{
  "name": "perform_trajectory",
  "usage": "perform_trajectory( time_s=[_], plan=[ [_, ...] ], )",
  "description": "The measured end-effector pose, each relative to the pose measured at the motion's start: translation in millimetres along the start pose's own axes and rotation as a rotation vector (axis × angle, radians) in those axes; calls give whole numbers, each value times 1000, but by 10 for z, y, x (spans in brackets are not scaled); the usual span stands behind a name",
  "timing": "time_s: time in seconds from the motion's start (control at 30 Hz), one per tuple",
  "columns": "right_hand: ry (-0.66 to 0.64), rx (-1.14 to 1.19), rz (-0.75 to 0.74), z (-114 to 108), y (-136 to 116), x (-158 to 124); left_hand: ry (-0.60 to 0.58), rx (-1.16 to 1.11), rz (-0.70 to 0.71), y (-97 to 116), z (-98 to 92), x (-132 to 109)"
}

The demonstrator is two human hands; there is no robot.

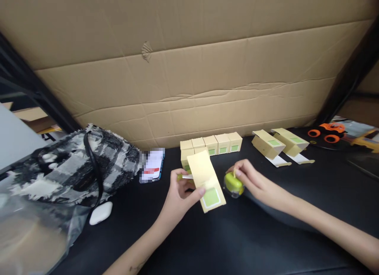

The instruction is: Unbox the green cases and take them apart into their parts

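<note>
My left hand (182,198) grips a small pale yellow cardboard box (204,174) with a green label, tilted above the black table. One of its flaps sticks out toward the left, by my fingers. Just right of it, my right hand (251,180) pinches a small lime-green item with a clear lower part (233,183) by a loop at its top. The item is apart from the box. Behind the box stand several closed yellow boxes (211,144) in a row, partly hidden by it. Two more yellow boxes (268,144) lie at the right with white flaps folded out.
At the left are a black-and-grey frayed bag (115,156), a clear plastic bag (35,235), a white earbud case (101,213) and a phone (152,166). An orange toy vehicle (330,131) stands far right. A cardboard wall (189,77) closes off the back of the black table (237,239).
</note>
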State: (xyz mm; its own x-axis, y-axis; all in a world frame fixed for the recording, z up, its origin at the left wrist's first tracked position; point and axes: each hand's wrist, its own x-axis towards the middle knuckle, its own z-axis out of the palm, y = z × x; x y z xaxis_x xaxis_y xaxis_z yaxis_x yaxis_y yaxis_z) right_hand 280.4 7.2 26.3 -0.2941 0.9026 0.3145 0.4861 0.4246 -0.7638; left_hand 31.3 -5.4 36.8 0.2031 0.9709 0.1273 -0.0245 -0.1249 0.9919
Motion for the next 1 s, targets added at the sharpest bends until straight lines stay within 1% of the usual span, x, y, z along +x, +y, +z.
perform_trajectory(
  time_s=[0.07, 0.1, 0.13, 0.17, 0.2, 0.23, 0.3, 0.33, 0.37, 0.4, 0.43, 0.5, 0.57, 0.7, 0.87, 0.93, 1.0],
  plan=[
    [-91, -40, -20, 29, -5, -20, 10, -122, -86, -36, 28, 13],
    [-105, -61, -32, 31, -12, -28, 15, -150, -110, -54, 39, 15],
    [-90, -94, -65, 24, -22, -36, 19, -166, -124, -68, 50, 14],
    [-55, -140, -133, 14, -36, -44, 20, -175, -133, -72, 62, 9],
    [-10, -199, -234, 3, -55, -54, 23, -184, -142, -65, 75, 0],
    [34, -272, -370, -2, -80, -66, 29, -196, -147, -45, 92, -16],
    [106, -454, -696, 13, -147, -93, 49, -234, -163, 25, 137, -62],
    [128, -549, -835, 36, -186, -105, 58, -263, -174, 69, 164, -91],
    [148, -641, -941, 64, -227, -115, 63, -295, -187, 112, 191, -122],
    [174, -715, -1013, 94, -269, -121, 62, -326, -201, 151, 217, -154],
    [202, -761, -1055, 122, -310, -125, 56, -353, -216, 182, 239, -184],
    [247, -779, -1072, 156, -380, -123, 34, -388, -250, 215, 268, -231],
    [276, -750, -1075, 161, -428, -120, 22, -407, -290, 215, 278, -256],
    [276, -728, -1068, 158, -456, -126, 13, -439, -351, 180, 263, -258],
    [274, -723, -1054, 184, -446, -137, -35, -493, -401, 175, 240, -241],
    [268, -725, -1048, 172, -445, -140, -11, -460, -400, 162, 236, -229],
    [262, -721, -1080, 152, -441, -145, 64, -411, -392, 132, 237, -212]
  ],
)
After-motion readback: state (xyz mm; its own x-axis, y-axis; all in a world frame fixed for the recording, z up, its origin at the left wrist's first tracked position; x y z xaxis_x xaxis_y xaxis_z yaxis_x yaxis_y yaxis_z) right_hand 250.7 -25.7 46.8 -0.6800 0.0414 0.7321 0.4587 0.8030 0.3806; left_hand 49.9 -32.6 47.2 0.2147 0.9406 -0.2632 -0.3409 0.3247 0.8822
